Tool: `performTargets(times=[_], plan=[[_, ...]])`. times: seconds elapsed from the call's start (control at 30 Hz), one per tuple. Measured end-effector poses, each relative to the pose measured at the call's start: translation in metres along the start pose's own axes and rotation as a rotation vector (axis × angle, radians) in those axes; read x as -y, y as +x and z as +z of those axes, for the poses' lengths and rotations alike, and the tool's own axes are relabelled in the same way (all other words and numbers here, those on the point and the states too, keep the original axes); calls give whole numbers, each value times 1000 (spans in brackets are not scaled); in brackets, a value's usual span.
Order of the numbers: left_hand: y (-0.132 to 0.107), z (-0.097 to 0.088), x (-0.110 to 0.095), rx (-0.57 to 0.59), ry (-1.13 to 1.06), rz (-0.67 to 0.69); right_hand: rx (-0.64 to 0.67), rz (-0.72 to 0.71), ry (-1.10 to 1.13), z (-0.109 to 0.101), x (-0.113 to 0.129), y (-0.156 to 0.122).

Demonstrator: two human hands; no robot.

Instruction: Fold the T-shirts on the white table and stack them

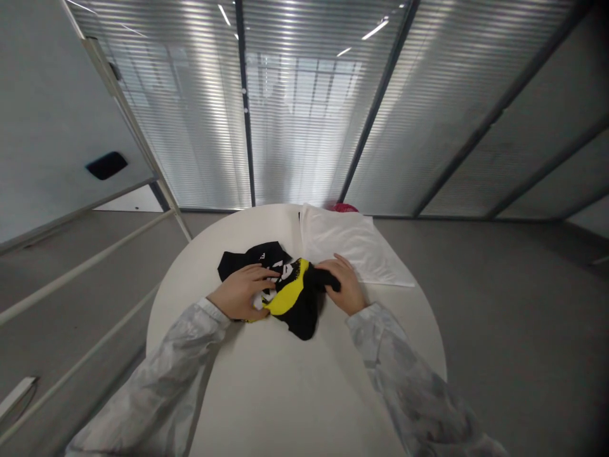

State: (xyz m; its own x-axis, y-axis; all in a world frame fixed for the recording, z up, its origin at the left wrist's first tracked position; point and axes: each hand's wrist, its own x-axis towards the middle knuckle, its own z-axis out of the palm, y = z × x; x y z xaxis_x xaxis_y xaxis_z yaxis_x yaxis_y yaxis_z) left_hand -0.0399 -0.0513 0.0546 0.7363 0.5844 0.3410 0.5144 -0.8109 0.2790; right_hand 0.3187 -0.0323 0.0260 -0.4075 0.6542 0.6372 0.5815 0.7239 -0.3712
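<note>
A black, yellow and white soft cloth [288, 298] lies bunched on a white bench [295, 393] with a rounded far end, roughly midway between its left and right edges and closer to the far edge than to the near one. Whether it is one piece or two overlapping ones cannot be told.

The key relation is that the cloth lies between the two hands and within touch of both. Its long axis runs roughly from left to right, while its yellow band slants from the far right toward the near left. The left hand [240, 292] rests over the left part, thumb and fingers apart on the fabric; whether they pinch a fold cannot be told. Beyond that hand, a black part with small white marks spreads toward the far left edge. The right hand [349, 289] is closed around a narrow black end at the right, so it is the nearer to that end. Another black fold hangs toward the near edge.

A smooth white flat cloth [342, 244] lies toward the bench's far right, just beyond the right hand, one corner close to the right edge. Something red [346, 208] shows behind it by the far edge.
</note>
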Motion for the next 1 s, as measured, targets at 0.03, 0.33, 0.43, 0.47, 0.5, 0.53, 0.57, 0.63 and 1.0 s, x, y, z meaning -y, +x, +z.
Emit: performTargets(times=[0.03,0.33,0.43,0.47,0.5,0.53,0.57,0.63,1.0], plan=[[0,0,3,-19,40,-17,0,2,0,-2,-1,0],[-1,9,18,-224,269,-425,219,-123,-2,-6,26,8],[-1,15,17,-206,217,-416,251,-121,-94,6,33,10],[-1,16,16,-196,193,-398,264,-114,-114,11,34,10],[0,16,16,-189,167,-378,279,-106,-126,15,34,10],[0,17,16,-184,139,-355,294,-101,-133,18,34,11],[0,17,16,-182,112,-326,308,-96,-138,21,33,11],[-1,17,17,-162,62,-219,322,-97,-140,23,32,11],[1,23,9,-50,69,-9,-14,110,247,24,19,0]])
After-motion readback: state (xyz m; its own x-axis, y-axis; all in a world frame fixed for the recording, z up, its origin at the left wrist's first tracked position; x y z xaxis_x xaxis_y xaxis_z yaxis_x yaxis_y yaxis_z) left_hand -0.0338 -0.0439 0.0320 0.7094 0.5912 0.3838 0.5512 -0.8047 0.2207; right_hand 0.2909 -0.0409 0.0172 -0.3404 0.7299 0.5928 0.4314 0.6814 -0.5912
